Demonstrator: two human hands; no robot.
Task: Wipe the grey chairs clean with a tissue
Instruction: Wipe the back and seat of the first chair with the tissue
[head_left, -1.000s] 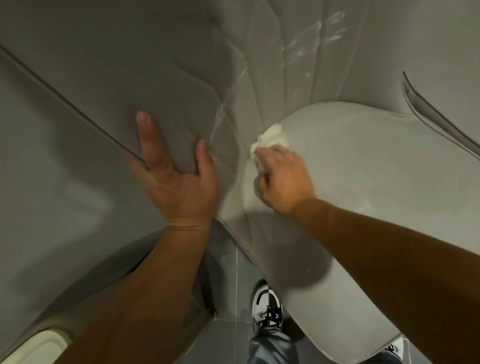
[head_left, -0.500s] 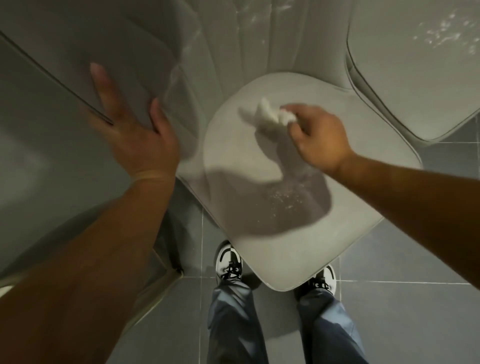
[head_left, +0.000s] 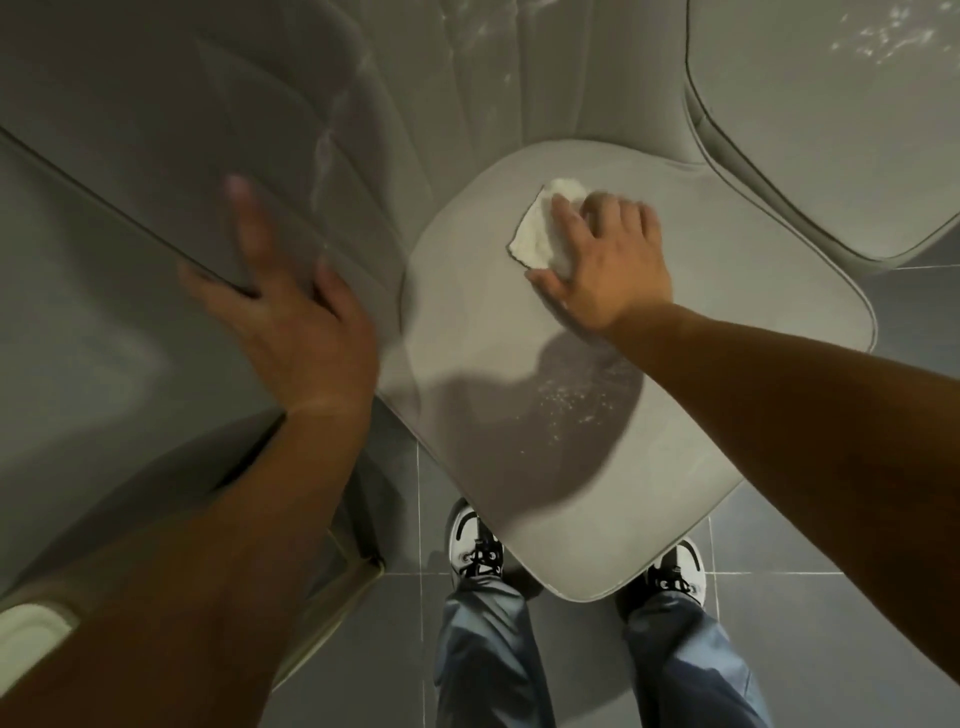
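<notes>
The white tissue (head_left: 540, 234) lies flat near the back of the grey chair seat (head_left: 467, 332), under the pressing right hand (head_left: 608, 260). The crumbs (head_left: 571, 400) sit nearer the person. The left hand (head_left: 291, 312), fingers straight, rests on the chair back (head_left: 291, 156).

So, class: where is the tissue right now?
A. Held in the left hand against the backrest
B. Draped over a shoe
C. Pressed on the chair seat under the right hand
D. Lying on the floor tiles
C: the right hand presses the tissue flat on the seat, while the left hand holds none.
</notes>
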